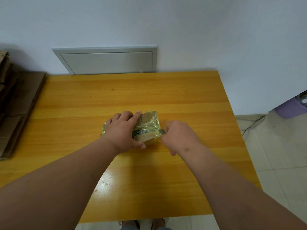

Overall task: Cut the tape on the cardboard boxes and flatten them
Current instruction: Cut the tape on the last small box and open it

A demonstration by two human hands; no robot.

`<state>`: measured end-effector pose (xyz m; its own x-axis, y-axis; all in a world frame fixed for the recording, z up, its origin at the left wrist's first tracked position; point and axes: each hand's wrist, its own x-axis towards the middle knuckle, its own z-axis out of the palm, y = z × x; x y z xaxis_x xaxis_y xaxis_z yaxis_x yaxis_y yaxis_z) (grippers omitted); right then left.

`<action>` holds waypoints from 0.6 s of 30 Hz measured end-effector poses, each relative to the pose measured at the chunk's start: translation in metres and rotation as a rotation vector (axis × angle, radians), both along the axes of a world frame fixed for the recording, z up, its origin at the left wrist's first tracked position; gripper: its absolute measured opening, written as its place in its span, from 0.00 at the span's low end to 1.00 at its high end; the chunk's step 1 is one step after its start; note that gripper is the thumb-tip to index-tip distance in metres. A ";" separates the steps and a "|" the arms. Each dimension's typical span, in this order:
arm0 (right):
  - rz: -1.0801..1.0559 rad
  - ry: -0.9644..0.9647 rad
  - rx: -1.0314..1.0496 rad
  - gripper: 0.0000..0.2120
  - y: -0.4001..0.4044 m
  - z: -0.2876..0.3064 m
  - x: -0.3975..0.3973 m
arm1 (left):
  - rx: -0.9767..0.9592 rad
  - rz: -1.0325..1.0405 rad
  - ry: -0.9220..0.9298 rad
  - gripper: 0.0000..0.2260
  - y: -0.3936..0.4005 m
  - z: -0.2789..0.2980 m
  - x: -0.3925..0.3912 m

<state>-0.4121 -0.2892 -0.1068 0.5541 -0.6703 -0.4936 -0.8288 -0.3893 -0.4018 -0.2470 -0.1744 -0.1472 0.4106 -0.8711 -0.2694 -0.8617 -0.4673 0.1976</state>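
A small cardboard box (147, 124) wrapped in shiny yellowish tape lies in the middle of the yellow wooden table (116, 97). My left hand (123, 130) grips it from above, fingers over its far edge and thumb at its near side. My right hand (177, 136) holds a cutter whose grey blade (162, 131) touches the box's right end. The cutter's handle is hidden inside my fist.
A pile of flat brown cardboard (15, 103) lies along the table's left edge. A grey wall panel (108, 61) sits behind the table. To the right are a tiled floor, a black cable (252, 123) and a purple object (292, 107).
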 end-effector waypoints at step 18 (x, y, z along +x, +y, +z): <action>0.165 -0.260 -0.088 0.15 -0.005 0.005 0.036 | 0.018 0.142 0.207 0.44 0.054 0.020 0.044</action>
